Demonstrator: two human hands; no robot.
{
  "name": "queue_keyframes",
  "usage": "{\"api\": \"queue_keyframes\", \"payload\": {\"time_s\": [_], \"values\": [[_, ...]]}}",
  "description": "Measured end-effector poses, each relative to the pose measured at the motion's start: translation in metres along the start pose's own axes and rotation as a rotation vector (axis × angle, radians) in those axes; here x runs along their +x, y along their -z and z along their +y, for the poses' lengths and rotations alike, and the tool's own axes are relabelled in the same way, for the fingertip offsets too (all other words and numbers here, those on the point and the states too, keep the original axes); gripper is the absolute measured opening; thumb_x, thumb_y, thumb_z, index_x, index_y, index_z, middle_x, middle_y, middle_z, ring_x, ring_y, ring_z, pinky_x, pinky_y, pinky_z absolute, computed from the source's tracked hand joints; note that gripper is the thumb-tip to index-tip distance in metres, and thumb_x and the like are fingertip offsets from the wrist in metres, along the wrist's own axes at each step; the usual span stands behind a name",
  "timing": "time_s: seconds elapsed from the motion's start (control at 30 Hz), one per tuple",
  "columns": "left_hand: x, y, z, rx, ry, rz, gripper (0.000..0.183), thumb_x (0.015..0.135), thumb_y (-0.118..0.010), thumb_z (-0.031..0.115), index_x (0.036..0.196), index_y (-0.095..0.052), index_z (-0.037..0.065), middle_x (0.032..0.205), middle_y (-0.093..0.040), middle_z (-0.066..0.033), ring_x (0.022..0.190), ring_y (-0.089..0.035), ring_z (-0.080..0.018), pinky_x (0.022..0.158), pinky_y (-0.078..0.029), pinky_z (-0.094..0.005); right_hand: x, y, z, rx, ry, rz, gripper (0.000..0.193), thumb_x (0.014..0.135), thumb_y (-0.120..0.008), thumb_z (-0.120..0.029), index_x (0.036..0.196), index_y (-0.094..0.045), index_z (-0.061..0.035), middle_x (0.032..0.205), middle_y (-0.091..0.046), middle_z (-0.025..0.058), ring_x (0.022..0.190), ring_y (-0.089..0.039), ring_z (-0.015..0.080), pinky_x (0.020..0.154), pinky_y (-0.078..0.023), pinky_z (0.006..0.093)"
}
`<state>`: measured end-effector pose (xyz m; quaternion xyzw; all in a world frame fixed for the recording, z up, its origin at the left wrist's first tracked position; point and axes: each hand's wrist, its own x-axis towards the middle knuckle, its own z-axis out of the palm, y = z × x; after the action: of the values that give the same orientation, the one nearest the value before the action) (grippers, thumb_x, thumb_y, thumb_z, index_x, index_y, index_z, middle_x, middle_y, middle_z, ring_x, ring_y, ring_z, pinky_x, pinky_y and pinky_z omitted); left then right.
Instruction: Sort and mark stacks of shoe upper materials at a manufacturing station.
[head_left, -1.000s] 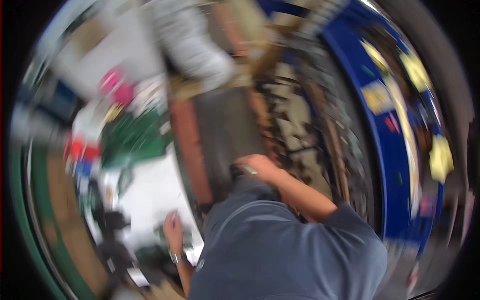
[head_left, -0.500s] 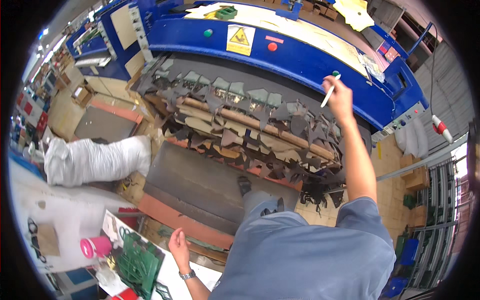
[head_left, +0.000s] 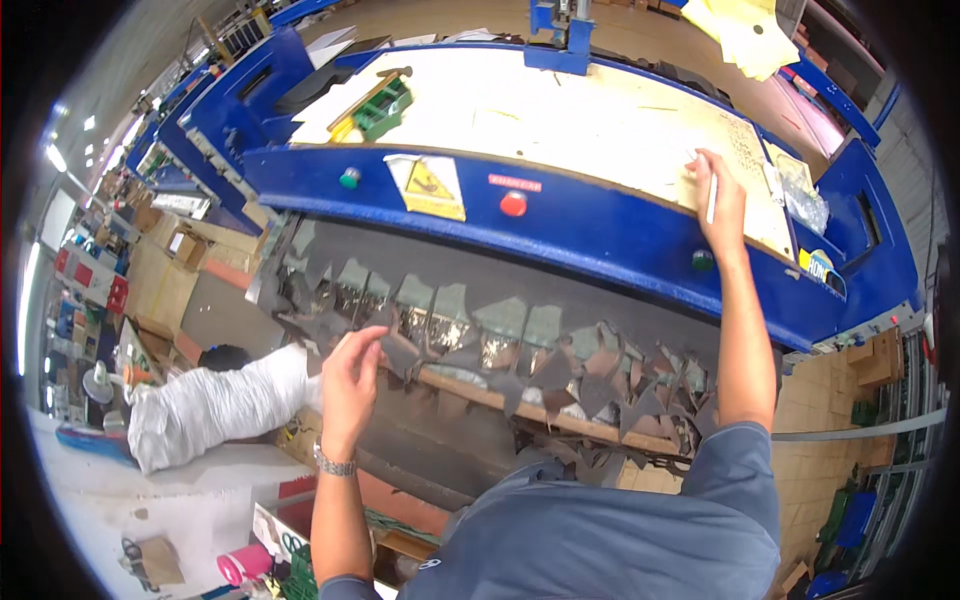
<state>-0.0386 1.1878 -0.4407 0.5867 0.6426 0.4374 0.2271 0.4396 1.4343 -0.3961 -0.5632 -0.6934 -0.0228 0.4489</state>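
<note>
My right hand (head_left: 726, 215) is closed on a slim white pen (head_left: 711, 198), over the right part of the pale top board (head_left: 600, 115) of a blue press (head_left: 600, 260). The pen's tip end is too small to make out. Bare of any object, my left hand (head_left: 350, 385) is raised with its fingers loosely stretched, left of the cut leather scraps (head_left: 600, 375). These dark, jagged pieces hang along the press's front, over a wooden bar (head_left: 560, 420). Dark sheet material (head_left: 420, 260) lies behind them under the blue beam.
On the board's left stands a green basket (head_left: 383, 108). A red button (head_left: 513, 204) and a green button (head_left: 350, 178) sit on the blue beam. A stuffed white sack (head_left: 220, 405) lies at left, with a pink container (head_left: 243, 564) below it. Crates fill shelving at right.
My right hand has moved from the blue beam's front up over the pale board, still with the pen. My left hand has risen from beside the white table toward the leather scraps. The view has shifted.
</note>
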Motion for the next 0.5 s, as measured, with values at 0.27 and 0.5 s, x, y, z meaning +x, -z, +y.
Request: {"api": "queue_keyframes", "payload": {"time_s": [0.27, 0.5], "values": [[0.164, -0.027, 0.044, 0.070, -0.189, -0.090, 0.016, 0.098, -0.066, 0.010, 0.109, -0.072, 0.000, 0.081, -0.068, -0.0071, 0.069, -0.059, -0.0083, 0.063, -0.048, -0.0254, -0.005, -0.005, -0.009, -0.091, -0.106, 0.020, 0.030, 0.108, -0.050, -0.021, 0.132, -0.060, -0.0045, 0.101, -0.075, 0.0208, 0.099, -0.073, 0.0327, 0.087, -0.054, 0.0373], [0.353, -0.013, 0.047, 0.311, -0.496, -0.018, 0.021, 0.095, -0.069, 0.018, 0.107, -0.073, 0.003, 0.084, -0.071, -0.0125, 0.073, -0.067, -0.0223, 0.071, -0.053, -0.0340, 0.000, -0.008, -0.010, -0.153, -0.149, 0.078, 0.033, 0.109, -0.048, -0.025, 0.131, -0.061, -0.0041, 0.100, -0.075, 0.0182, 0.098, -0.073, 0.0306, 0.088, -0.053, 0.0372]]}}
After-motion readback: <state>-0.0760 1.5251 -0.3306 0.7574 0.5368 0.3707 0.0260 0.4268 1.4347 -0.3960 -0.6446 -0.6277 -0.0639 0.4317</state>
